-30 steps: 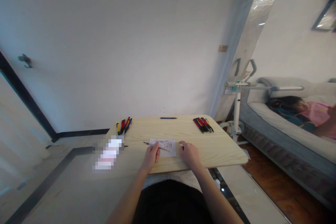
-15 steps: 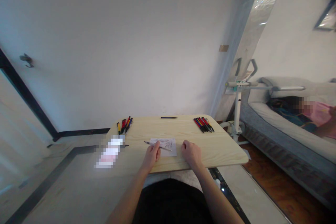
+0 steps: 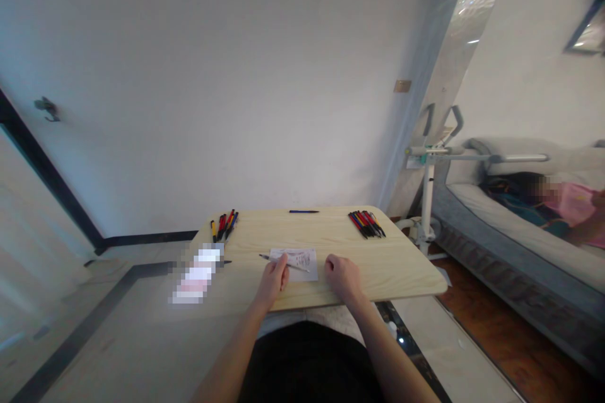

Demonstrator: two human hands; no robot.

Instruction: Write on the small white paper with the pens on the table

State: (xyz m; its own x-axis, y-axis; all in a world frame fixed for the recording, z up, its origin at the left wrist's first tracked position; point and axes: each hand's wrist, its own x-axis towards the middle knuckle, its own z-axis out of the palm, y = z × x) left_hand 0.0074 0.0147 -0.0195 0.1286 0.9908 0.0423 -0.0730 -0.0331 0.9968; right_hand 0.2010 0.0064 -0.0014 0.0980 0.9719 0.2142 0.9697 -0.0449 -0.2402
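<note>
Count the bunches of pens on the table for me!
2: the left bunch near the table's far left corner, the right bunch near its far right corner. The pen in the left hand is separate. A blurred patch at left could hide more.

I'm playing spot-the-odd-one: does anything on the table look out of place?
Maybe the lone blue pen: it lies at the far edge of the table, while others sit in a left bunch and a right bunch. Nothing looks spilled.

Black clothing [image 3: 307, 365] at six o'clock, upper edge rounded. Left hand [image 3: 274, 279], right hand [image 3: 343, 278] bare; forearms [image 3: 237, 340] at seven and five bare too.
</note>
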